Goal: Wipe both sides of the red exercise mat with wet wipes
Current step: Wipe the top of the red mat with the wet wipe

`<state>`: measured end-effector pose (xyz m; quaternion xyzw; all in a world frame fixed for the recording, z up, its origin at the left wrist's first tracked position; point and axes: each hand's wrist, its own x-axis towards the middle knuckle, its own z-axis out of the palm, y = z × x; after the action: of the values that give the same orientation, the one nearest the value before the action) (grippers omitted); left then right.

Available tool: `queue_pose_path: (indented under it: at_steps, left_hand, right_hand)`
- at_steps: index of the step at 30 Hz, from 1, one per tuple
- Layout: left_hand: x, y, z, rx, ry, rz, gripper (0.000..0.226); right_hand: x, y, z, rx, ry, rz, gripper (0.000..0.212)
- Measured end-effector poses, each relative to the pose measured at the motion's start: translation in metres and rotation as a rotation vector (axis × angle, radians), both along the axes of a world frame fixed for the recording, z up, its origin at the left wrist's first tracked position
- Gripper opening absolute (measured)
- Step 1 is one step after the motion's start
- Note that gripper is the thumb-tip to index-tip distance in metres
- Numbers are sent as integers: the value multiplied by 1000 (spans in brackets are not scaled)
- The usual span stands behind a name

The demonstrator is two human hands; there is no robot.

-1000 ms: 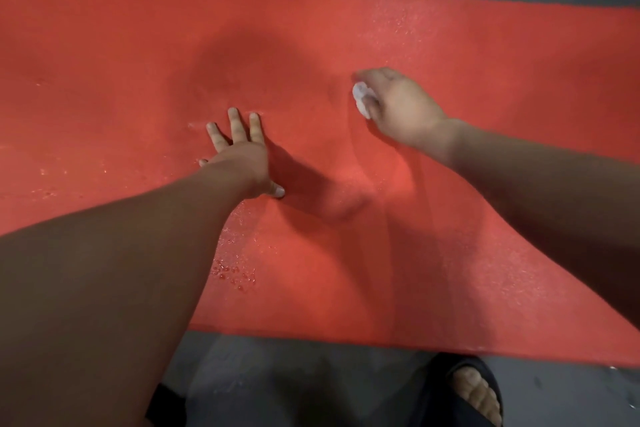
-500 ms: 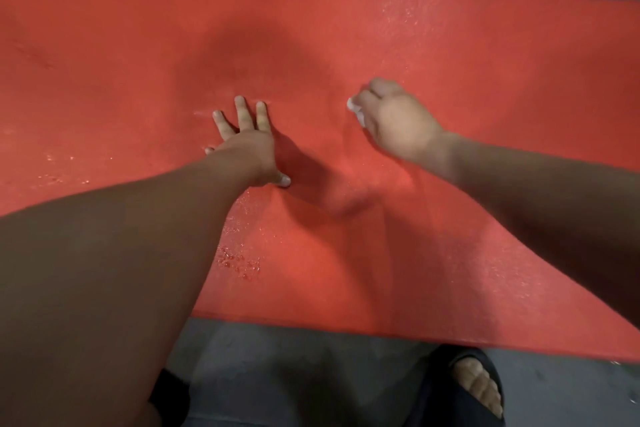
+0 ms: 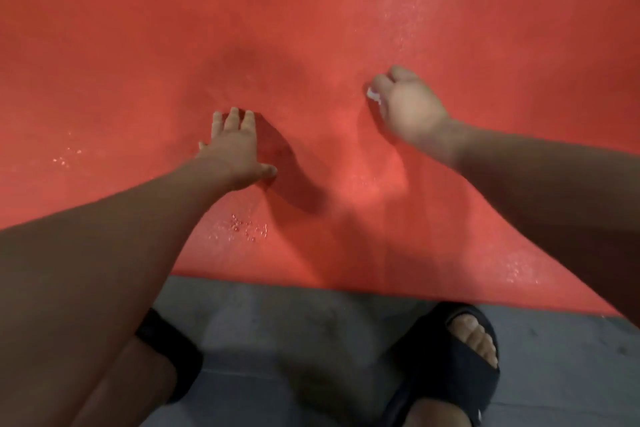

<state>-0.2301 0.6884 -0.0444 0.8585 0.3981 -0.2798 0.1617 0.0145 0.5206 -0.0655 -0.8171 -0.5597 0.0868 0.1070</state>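
Observation:
The red exercise mat (image 3: 104, 55) lies flat across the grey floor and fills most of the view. Wet droplets glisten on it near its front edge and at the right. My left hand (image 3: 233, 147) rests flat on the mat near its middle, fingers straight. My right hand (image 3: 408, 107) is further right, fingers curled round a small white wet wipe (image 3: 374, 95) that it holds against the mat. Only a scrap of the wipe shows at the fingertips.
Grey floor (image 3: 311, 340) runs along the mat's near edge, and a dark strip of floor lies beyond its far edge. My two feet in black sandals (image 3: 446, 364) stand just in front of the mat.
The view has tilted down, so my feet show more. My right hand has slid the wipe a little over the mat. My left hand has stayed pressed flat.

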Motion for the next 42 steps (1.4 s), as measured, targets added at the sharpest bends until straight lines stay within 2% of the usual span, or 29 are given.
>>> queue_pose_path:
  at_steps: [2,7,9,11,15,20,22,24,26,30,34,36,39,40,42]
  left_hand:
    - [-20,-5,5,18,-4,-44,122]
    - [-57,-18,10,-11,115,66,132]
    - [-63,-22,6,-43,158,93,136]
    - [-63,-24,2,-55,163,95,138]
    - [-55,-24,2,-29,146,46,141]
    - [-34,-32,7,-127,128,73,145]
    - [-33,-39,3,-158,160,69,146]
    - [-34,-42,-3,-159,168,89,145]
    - [-33,-44,-4,-151,170,98,144]
    - [-33,-45,-5,-159,178,120,143]
    - [-33,-47,-8,-159,186,130,142]
    - [-33,-47,-7,-159,195,130,141]
    - [-33,-48,-6,-160,198,127,140]
    - [-33,-48,-6,-160,194,124,140]
    - [-34,-48,-6,-162,192,126,140]
  right_hand:
    - [-18,-3,-4,11,13,-5,20]
    - [-106,-35,-16,33,155,295,20]
    - [-106,-39,-15,1,202,304,16]
    - [-96,-37,-10,-7,257,238,26]
    - [-82,-31,-6,98,263,166,26]
    - [-67,-24,-4,44,197,348,20]
    - [-57,-14,-1,49,177,249,20]
    - [-48,-5,-4,56,163,16,21]
    - [-56,-6,-8,27,170,-27,22]
    - [-113,-44,-14,6,269,300,16]
    - [-122,-64,0,-68,206,594,14]
    - [-93,-46,-3,-50,151,509,14]
    - [-59,-32,-6,24,94,219,36]
    - [-63,-35,-6,37,83,217,36]
    - [-89,-43,-3,-3,111,339,17]
